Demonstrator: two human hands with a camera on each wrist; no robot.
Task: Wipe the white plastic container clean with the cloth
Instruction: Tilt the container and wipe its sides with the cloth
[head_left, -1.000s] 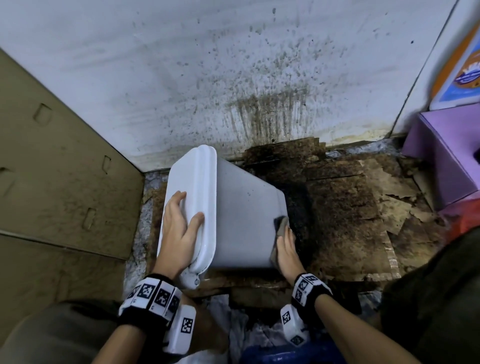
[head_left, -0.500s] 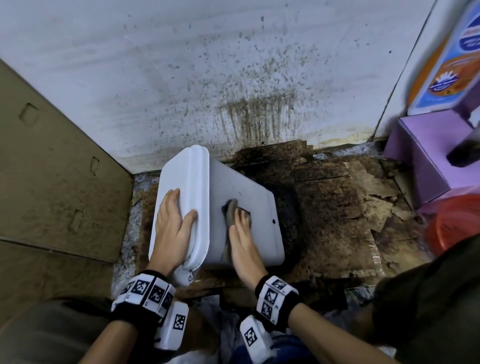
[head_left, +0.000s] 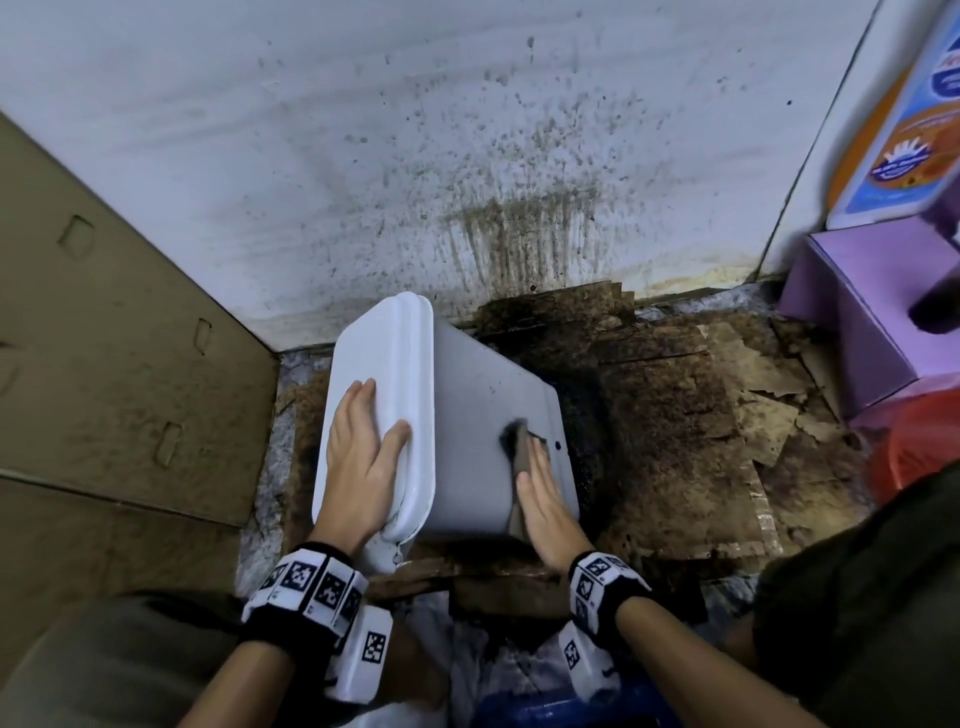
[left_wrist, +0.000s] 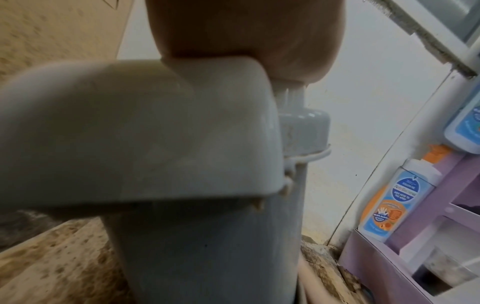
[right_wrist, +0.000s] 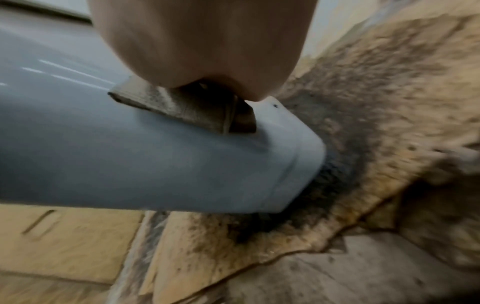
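Observation:
The white plastic container lies on its side on stained cardboard, its lid facing left. My left hand rests flat on the lid, with the thumb over the lid's rim. My right hand presses a folded dark cloth against the upturned side, close to the container's base end and a small dark spot. In the right wrist view the cloth sits squeezed between the palm and the grey-white container. The left wrist view shows the lid's edge under the palm.
A brown cardboard panel stands on the left and a spattered white wall behind. Soiled, torn cardboard covers the floor to the right. A purple box, an orange-and-blue bottle and something red crowd the right side.
My right hand has slid the cloth from the middle of the container's side to the right, towards the base end. The left hand stays on the lid.

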